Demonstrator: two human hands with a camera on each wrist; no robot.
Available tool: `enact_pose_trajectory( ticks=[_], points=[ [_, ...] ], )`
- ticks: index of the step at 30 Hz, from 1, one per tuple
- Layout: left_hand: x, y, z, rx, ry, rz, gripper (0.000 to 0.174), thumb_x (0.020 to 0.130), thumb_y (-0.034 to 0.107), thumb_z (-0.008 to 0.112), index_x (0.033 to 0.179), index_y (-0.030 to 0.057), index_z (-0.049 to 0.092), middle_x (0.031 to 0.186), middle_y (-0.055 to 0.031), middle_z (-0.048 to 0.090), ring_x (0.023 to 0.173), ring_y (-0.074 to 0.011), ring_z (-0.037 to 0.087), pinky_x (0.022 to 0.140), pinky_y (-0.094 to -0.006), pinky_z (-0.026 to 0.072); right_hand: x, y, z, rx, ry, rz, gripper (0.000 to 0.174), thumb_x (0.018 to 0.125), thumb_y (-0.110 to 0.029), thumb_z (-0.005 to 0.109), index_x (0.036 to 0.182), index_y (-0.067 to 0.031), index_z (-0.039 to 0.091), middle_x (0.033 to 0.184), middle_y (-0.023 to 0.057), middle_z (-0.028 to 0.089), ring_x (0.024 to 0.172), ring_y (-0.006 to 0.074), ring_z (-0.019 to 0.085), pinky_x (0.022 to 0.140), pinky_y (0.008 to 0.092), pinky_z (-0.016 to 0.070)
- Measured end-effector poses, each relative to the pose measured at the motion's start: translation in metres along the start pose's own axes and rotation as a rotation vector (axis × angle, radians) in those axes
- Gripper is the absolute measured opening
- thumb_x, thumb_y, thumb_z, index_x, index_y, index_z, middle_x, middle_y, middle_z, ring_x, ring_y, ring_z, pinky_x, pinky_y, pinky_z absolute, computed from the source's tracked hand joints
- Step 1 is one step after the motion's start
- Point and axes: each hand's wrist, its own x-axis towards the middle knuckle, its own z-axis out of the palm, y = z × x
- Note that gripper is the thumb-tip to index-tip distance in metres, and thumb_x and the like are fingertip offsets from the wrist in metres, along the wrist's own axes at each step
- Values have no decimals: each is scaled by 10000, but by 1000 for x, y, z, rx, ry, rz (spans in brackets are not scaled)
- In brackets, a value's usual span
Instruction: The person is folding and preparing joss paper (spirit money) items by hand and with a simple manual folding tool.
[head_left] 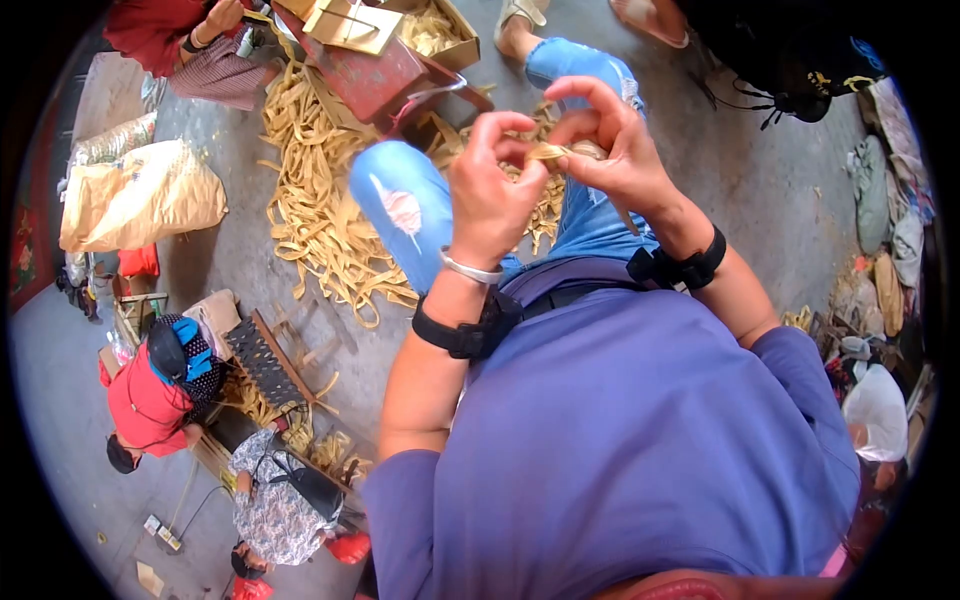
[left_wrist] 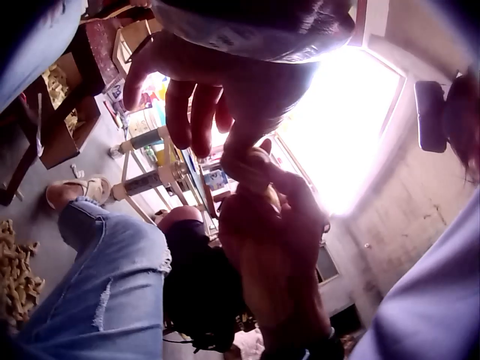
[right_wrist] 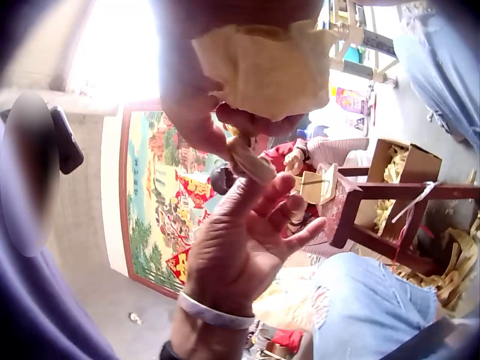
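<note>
"What kind of room is it?"

"A grey floor [head_left: 760, 180] with a heap of tan strips [head_left: 320, 200] on it. Measure from that heap."

"Start at the left, then."

"A tan sack [head_left: 145, 200] lies left of the heap. Below and left of it is a person in a red top [head_left: 145, 405]; below it, a person in a patterned top [head_left: 285, 505]."

"And above?"

"A dark red wooden bench [head_left: 365, 75] stands at the heap's upper right edge, with a cardboard box [head_left: 458, 54] of more strips just beyond."

"Whose knees are those?"

"The wearer's, in ripped blue jeans [head_left: 400, 185], right beside the heap."

"What are the hands doing?"

"Further right of the heap, the left hand [head_left: 490, 190] pinches a small tan strip [head_left: 547, 153] between thumb and index finger, its other fingers loosely bent. The right hand [head_left: 620, 150] pinches that strip from the other side, index finger arched. The strip sits between the fingertips, right of the heap."

"Anything else there?"

"A broad pale piece [right_wrist: 266, 71] in the right hand; I can't tell whether it joins the strip."
</note>
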Motion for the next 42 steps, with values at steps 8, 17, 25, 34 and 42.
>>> enact_pose_trajectory(
  ticks=[8,17,25,34,42],
  points=[
    [-6,-5,-13,-163,-102,-155,219,785,19,707,994,-18,651,854,-33,669,756,-64,612,676,-208,505,7,1,-1,98,-1,109,546,839,-39,625,1333,-37,392,959,48,652,829,56,571,659,172,448],
    [-8,3,-24,-308,116,-201,86,784,-7,734,827,-16,660,776,-49,670,665,-84,621,609,-203,501,9,-15,-2,-496,-75,-189,322,803,-25,679,1111,-35,583,894,46,654,800,97,613,616,260,495],
    [-2,-11,-69,-421,-120,-318,131,801,42,736,885,-17,655,743,-56,663,622,-106,625,578,-212,512,7,-32,-10,-612,17,-212,68,782,-57,732,834,-22,707,733,59,642,621,119,606,549,240,455],
    [6,7,-64,-248,-280,-210,123,790,-7,722,897,-35,669,783,-47,669,657,-99,635,640,-214,538,18,-28,-4,-667,-82,-403,90,779,-39,730,853,-10,688,723,40,625,597,80,564,510,216,410],
    [-2,-39,-56,-881,-106,-424,250,929,176,596,1096,-11,599,1032,-123,652,899,-201,651,756,-338,565,10,-12,-4,-222,156,153,102,852,-96,688,905,-9,690,695,6,644,559,31,554,471,184,425]
  ],
)
